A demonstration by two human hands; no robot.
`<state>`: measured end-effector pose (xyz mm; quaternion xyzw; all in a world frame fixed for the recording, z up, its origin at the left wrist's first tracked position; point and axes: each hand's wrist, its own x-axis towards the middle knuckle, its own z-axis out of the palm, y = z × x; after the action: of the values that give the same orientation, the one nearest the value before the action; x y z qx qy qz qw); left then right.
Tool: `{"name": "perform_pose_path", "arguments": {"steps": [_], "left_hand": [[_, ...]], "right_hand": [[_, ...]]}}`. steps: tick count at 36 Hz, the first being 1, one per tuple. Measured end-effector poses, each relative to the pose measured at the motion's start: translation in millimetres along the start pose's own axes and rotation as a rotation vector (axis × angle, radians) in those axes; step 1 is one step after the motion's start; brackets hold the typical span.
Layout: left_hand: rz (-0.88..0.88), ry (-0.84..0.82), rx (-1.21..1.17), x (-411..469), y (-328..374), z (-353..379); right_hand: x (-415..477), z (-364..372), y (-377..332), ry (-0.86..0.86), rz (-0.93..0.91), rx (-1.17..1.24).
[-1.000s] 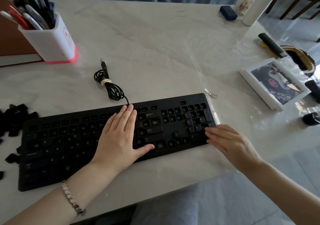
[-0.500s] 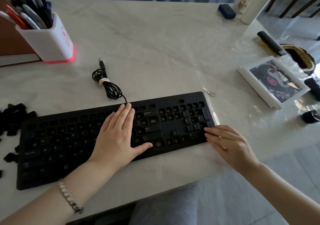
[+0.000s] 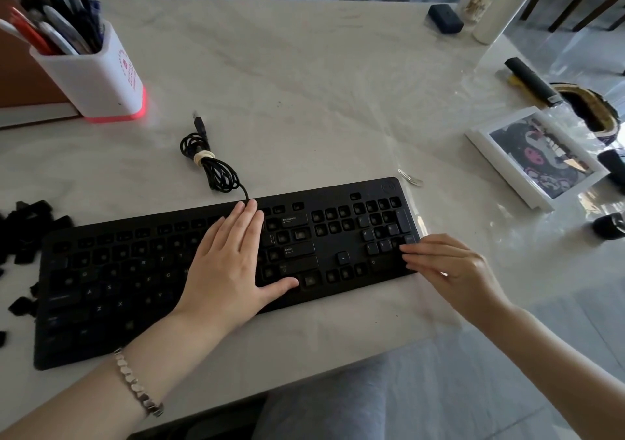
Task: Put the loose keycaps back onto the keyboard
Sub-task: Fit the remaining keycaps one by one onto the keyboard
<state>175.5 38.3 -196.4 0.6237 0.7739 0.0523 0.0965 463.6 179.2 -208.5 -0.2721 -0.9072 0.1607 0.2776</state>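
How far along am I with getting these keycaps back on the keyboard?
Partly done. Some caps sit on the keyboard, such as Backspace and Enter, but many sockets are bare. In hand: the left hand lies flat on the middle, and the right hand touches the right end. Left: the loose keycaps piled off the left end.

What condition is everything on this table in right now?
keyboard: flat on table, many keycaps missing
loose keycaps: piled left of keyboard
cable: coiled, tied, unplugged
left hand: flat on keyboard, holding nothing
right hand: fingertips on numpad corner
pen holder: upright, full
picture frame: lying flat
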Motion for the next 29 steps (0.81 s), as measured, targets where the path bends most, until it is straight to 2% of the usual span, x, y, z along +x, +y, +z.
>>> {"name": "perform_pose_path", "arguments": {"steps": [7, 14, 21, 25, 29], "left_hand": [[-0.004, -0.006, 0.008, 0, 0, 0], [-0.003, 0.000, 0.010, 0, 0, 0], [-0.001, 0.005, 0.007, 0, 0, 1], [0.000, 0.010, 0.007, 1, 0, 1], [0.000, 0.010, 0.007, 1, 0, 1]], "right_hand": [[-2, 3, 1, 0.022, 0.029, 0.043], [-7, 3, 6, 0.018, -0.105, -0.080], [-10, 8, 7, 0.067, -0.110, -0.085], [-8, 4, 6, 0.034, -0.121, -0.094], [-2, -2, -1, -0.020, -0.049, -0.089]]}}
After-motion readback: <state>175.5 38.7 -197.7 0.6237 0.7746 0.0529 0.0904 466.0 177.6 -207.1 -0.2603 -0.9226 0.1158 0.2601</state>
